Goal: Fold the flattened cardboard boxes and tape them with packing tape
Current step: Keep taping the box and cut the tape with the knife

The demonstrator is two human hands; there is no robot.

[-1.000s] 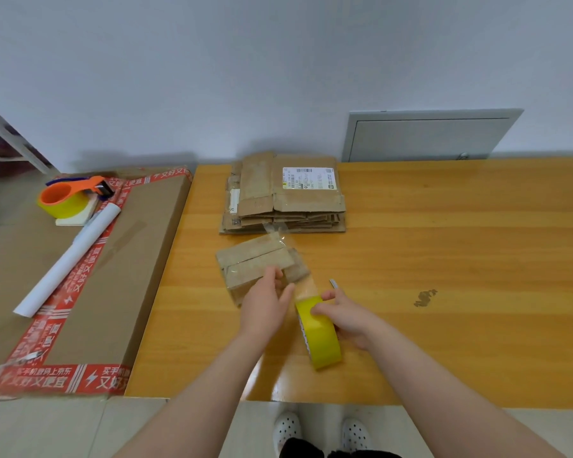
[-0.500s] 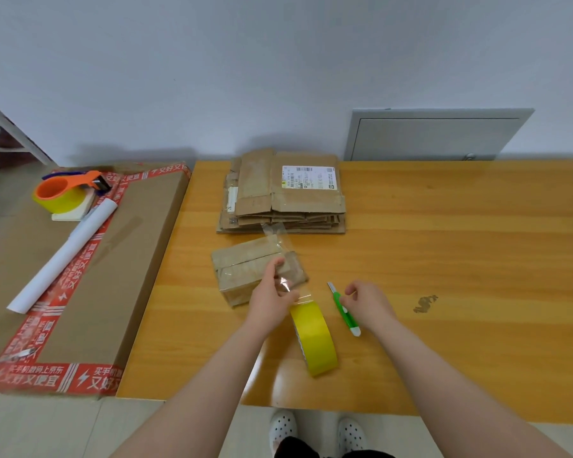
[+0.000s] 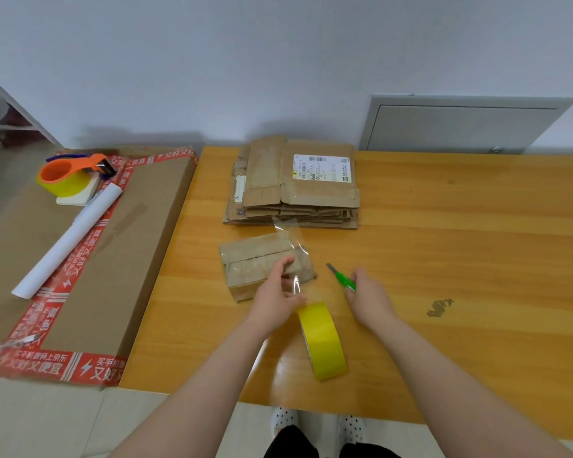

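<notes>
A small folded cardboard box (image 3: pixel 252 262) lies on the wooden table (image 3: pixel 444 259), with a strip of clear tape (image 3: pixel 291 239) running over it down to a yellow tape roll (image 3: pixel 323 342) standing on edge. My left hand (image 3: pixel 275 295) pinches the tape strip at the box's near right corner. My right hand (image 3: pixel 369 297) grips a green-handled cutter (image 3: pixel 341 277), blade pointing up-left, just right of the tape. A stack of flattened cardboard boxes (image 3: pixel 295 186) sits behind.
A large flat carton with red tape (image 3: pixel 90 259) lies left of the table, carrying an orange tape dispenser (image 3: pixel 73 175) and a white paper roll (image 3: pixel 70 239). A grey panel (image 3: pixel 460 127) leans on the wall. A dark stain (image 3: pixel 439 307) marks the table.
My right hand let go of the tape roll, took up the green cutter and now holds it near the tape. My left hand keeps pinching the tape at the box.
</notes>
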